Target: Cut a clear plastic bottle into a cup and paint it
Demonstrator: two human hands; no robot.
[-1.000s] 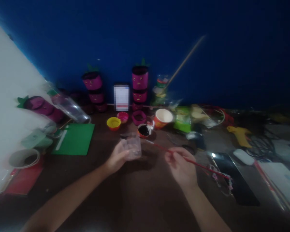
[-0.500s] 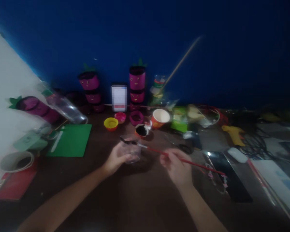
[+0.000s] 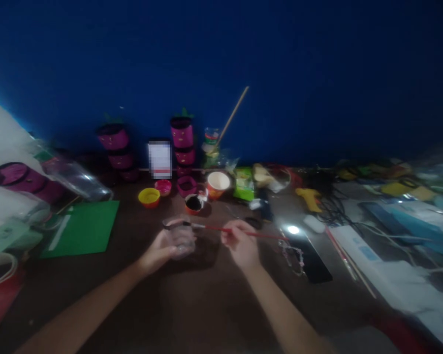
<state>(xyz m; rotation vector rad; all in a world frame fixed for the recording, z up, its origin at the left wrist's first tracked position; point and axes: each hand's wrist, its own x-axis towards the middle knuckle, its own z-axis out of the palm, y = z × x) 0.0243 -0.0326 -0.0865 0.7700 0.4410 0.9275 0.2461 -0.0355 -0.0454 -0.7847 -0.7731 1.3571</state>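
On my feed, the left hand (image 3: 158, 252) has its fingers and thumb wrapped round the side of a clear cup (image 3: 183, 243), held up above the dark table (image 3: 206, 309), a black band (image 3: 174, 225) running along its upper edge. The right hand (image 3: 241, 243) pinches a red-handled brush (image 3: 214, 227) partway along the handle, the bristle end lying across that band; blur keeps me from telling whether they touch. I judge the cup to be thin plastic: very light, springy, easily dented by a hard squeeze. I'd hold it low on the sides, as the band may be wet and slippery. The brush should be light, stiff in the handle, soft at the tip, best pinched mid-handle. Just beyond the cup sits a small pot of black paint (image 3: 194, 203), with a yellow pot (image 3: 149, 197) to its left and a paper cup (image 3: 217, 187) behind it to the right. Farther out, a green sheet (image 3: 88, 231) lies left, a dark phone (image 3: 315, 263) right.
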